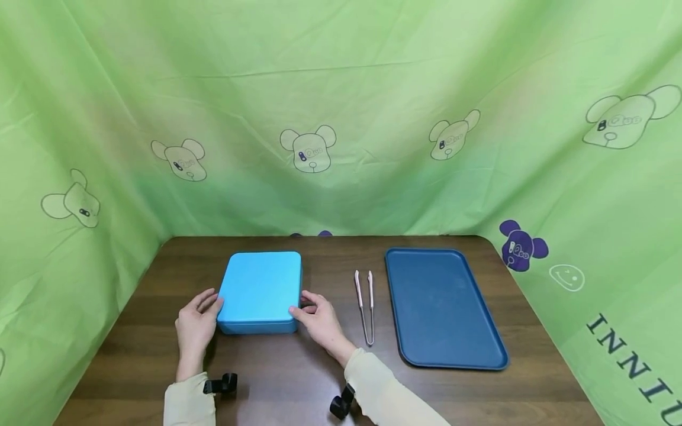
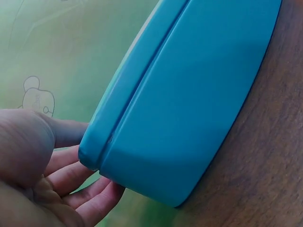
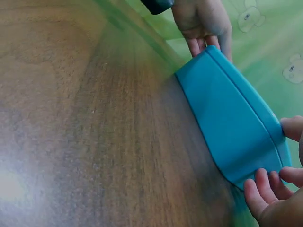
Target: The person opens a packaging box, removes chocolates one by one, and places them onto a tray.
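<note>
A light-blue lidded box (image 1: 260,287) rests on the wooden table, its lid on; a seam runs around the side below the top. At its left front corner, my left hand (image 1: 195,328) holds the edge, thumb at the lid (image 2: 124,80) and fingers along the left side. My right hand (image 1: 321,324) grips the opposite front corner. In the right wrist view its thumb lies against the lid's edge, while the other fingers touch the box wall (image 3: 227,118) lower down.
Right of the box lie tongs (image 1: 364,307) with pinkish tips, pointing away from me. Farther right is a dark blue rectangular tray (image 1: 444,307). A green printed curtain (image 1: 341,77) surrounds the table (image 1: 266,384) at the back and sides.
</note>
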